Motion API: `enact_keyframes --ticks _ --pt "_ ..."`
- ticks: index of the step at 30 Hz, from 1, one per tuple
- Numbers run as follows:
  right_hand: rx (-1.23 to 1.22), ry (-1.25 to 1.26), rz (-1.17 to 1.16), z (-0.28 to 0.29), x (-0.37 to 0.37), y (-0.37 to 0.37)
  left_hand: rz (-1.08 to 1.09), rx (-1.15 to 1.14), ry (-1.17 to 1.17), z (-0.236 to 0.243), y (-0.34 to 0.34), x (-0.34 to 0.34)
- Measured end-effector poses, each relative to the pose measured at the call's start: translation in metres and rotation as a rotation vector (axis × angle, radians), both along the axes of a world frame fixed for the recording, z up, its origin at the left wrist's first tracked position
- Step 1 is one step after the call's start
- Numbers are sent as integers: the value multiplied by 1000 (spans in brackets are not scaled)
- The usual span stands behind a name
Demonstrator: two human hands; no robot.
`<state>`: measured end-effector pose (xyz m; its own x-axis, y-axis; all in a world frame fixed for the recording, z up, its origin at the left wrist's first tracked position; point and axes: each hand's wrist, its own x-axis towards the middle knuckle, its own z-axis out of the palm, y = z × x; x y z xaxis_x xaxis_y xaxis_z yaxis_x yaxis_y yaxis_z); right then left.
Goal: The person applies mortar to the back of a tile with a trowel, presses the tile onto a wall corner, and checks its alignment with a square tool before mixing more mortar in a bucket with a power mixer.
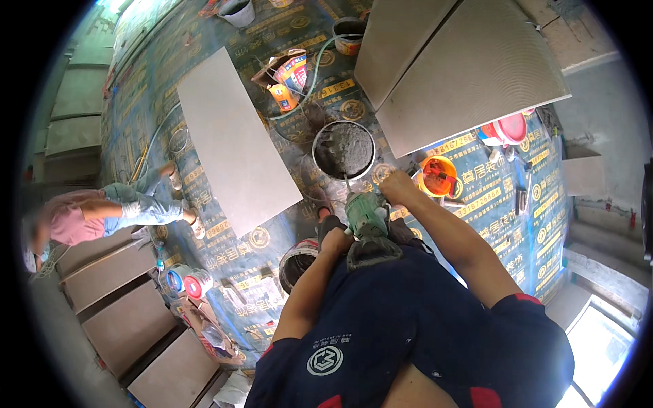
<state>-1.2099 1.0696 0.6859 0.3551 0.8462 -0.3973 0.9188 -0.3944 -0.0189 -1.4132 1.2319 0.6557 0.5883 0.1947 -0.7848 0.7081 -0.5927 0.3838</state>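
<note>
My left hand is closed around a handle on the left side of a green handheld paddle mixer. On its far right side, my right hand grips another handle. The mixer's metal rod runs down into a round bucket standing just ahead of me. Wet grey mortar lies inside, heaped unevenly; the rod's lower end is hidden in it. The mixer's rear loop handle rests close against my body.
A large pale tile lies left of the bucket. Large panels stand at right, beside an orange bucket. A dark bucket is near my left forearm. A hose crosses the floor. Another person is at far left.
</note>
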Motion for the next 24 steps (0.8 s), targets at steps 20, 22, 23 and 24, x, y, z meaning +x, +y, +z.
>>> enact_keyframes --ticks 20,22,23,24 --pt "24 20 78 5 -13 20 151 -8 -19 -47 -22 -33" --pt "46 27 59 14 -12 15 112 -73 -7 -41 -23 -28" --pt "70 31 34 17 -10 11 110 -75 -10 -36 -23 -22" --pt "68 27 32 14 -7 5 88 -68 -11 -31 -24 -16"
